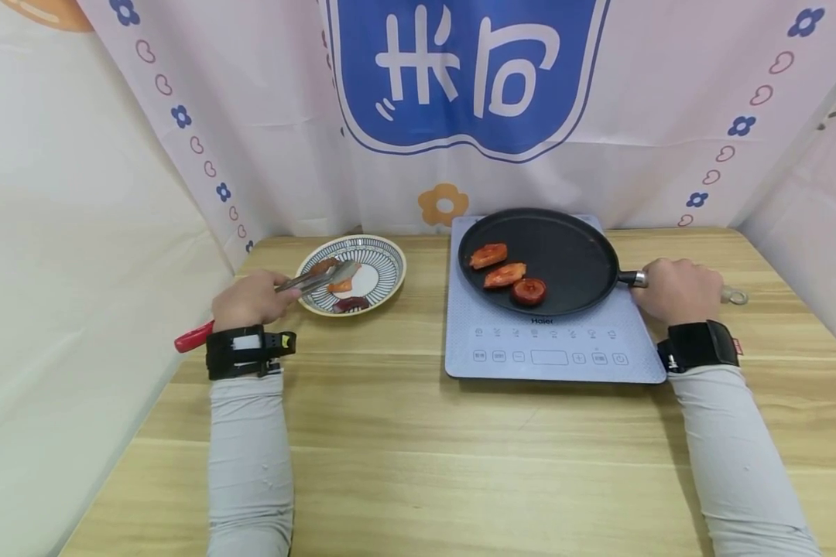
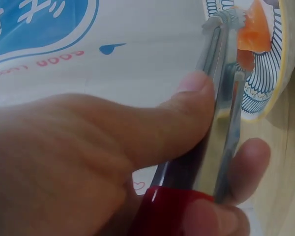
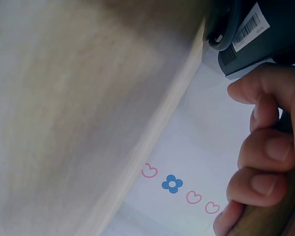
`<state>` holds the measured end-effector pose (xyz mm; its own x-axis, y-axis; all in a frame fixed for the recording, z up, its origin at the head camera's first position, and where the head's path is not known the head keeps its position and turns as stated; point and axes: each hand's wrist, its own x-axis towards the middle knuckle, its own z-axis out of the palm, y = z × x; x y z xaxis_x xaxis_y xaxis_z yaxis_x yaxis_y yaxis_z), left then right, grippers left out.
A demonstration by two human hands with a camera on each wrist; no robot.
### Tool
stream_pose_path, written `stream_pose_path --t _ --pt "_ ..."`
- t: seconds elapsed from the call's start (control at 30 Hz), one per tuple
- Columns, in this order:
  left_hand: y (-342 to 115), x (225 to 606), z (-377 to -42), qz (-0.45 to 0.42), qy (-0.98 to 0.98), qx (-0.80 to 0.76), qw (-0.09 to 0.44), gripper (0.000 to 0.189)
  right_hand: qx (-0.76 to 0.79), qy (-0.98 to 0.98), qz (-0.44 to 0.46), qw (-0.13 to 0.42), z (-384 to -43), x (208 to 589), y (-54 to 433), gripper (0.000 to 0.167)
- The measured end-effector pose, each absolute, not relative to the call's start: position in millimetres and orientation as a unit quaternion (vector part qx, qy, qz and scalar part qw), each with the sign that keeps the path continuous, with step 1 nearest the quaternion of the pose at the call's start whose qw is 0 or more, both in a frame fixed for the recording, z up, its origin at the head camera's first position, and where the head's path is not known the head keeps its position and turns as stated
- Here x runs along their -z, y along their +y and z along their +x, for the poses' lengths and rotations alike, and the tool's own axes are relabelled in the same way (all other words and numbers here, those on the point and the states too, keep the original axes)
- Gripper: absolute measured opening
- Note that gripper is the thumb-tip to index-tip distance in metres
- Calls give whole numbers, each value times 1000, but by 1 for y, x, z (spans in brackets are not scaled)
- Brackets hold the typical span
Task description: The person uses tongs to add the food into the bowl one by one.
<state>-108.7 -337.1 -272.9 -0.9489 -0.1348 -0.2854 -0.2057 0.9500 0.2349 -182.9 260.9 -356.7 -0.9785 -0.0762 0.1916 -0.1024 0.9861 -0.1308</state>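
Observation:
Metal tongs (image 2: 221, 98) with a red grip are held in my left hand (image 1: 251, 299), thumb on one arm and fingers on the other. Their tips reach over a patterned plate (image 1: 392, 267) with several food pieces, among them an orange piece (image 2: 255, 29) and a dark red one (image 1: 351, 304). Whether the tips pinch a piece is not clear. My right hand (image 1: 681, 291) grips the handle (image 1: 632, 278) of a black flat pan (image 1: 564, 255). In the pan lie two reddish-orange wing-like pieces (image 1: 505, 275) and a round dark red piece (image 1: 529, 292).
Under the pan is a pale induction cooker (image 1: 557, 367) with a touch panel along its front. Both stand on a wooden table (image 1: 390, 433). A printed white curtain (image 1: 265, 100) hangs right behind the table's back edge, and another pale sheet (image 1: 63, 271) borders the left.

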Motion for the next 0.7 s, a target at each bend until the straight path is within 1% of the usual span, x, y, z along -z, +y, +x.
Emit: stream_pose_path --t 0.27,0.4,0.6,0.7 --pt "-337 268 -109 -92 952 -203 208 57 -72 -992 45 90 -184 357 262 34" --pt "-339 268 -109 -94 936 -243 237 59 -72 -992 46 91 -184 357 262 36" --pt "-340 270 -109 -88 925 -266 258 58 -71 -992 48 94 -184 357 262 35" --pt "-341 271 -111 -81 928 -254 259 50 -73 -991 49 97 -184 357 262 36"
